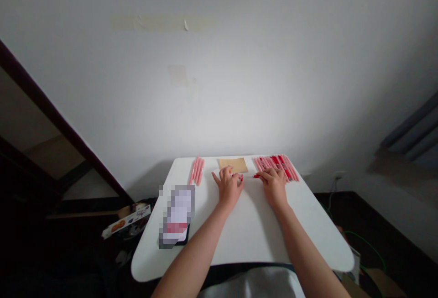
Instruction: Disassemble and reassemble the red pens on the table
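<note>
Near the far part of the white table, my left hand [228, 189] has its thumb and index finger pinched together, while the little finger sticks out to the side. My right hand [274, 189] faces it with its fingertips pressed together too. A faint, thin pale line seems to span the gap between the two pinches, but what it is I cannot make out. Red shows at the fingertips of both hands. Just beyond the left hand lies a tan piece of paper or card [239, 164]. A row of slim pink pen-like sticks [290, 169], some with red parts, lies beside and partly behind the right hand.
A few more pink sticks [197, 171] lie at the table's far left. Nearer, a phone [182, 237] with a blurred screen rests along the left side. The white table [253, 238] stands against a pale wall [236, 106]. A printed box [127, 221] is on the floor at left.
</note>
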`<state>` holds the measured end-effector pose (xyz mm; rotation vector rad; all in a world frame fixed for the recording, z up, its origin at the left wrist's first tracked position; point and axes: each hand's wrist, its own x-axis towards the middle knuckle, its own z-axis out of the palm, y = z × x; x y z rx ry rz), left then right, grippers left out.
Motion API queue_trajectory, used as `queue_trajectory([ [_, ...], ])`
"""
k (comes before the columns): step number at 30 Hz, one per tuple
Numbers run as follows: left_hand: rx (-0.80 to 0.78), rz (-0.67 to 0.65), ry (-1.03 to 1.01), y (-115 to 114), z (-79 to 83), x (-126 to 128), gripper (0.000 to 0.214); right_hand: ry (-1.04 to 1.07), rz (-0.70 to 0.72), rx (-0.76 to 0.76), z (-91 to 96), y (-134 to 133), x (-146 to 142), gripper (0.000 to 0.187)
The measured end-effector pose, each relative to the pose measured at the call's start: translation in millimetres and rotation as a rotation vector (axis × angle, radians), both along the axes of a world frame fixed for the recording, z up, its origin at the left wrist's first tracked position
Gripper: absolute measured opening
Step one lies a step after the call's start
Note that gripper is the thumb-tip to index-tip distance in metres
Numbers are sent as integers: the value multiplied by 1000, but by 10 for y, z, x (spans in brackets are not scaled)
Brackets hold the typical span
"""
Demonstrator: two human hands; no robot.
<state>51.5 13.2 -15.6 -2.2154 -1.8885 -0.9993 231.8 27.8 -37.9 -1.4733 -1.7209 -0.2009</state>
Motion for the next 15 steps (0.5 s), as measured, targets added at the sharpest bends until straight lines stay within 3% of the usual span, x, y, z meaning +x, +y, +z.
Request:
queue_trajectory([
  [15,-31,-85,12,-15,49,23,8,-100,36,-37,84,-68,27,17],
])
